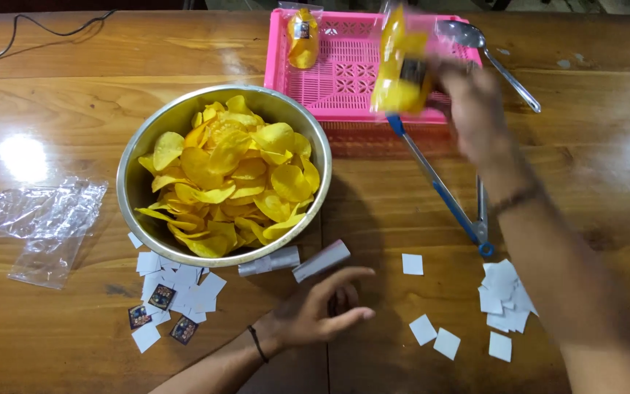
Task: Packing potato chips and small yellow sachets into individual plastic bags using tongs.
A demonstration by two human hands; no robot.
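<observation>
Blurred right hand (pixel 475 109) grips a chip bag (pixel 400 69) over the pink tray (pixel 344 80), at one o'clock from the bowl (pixel 224 175). Left hand (pixel 322 310), fingers spread, holds nothing; tongs (pixel 439 186) partly hidden.

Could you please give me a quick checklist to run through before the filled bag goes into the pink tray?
1. Right hand grips the filled chip bag: ok, though blurred.
2. Bag sealed: cannot tell.
3. Pink tray has bare space: ok; one filled bag lies at its far left.
4. Tongs clear of the tray: not ok; their tips reach its near edge.
5. Left hand free: ok, open on the table.
</observation>
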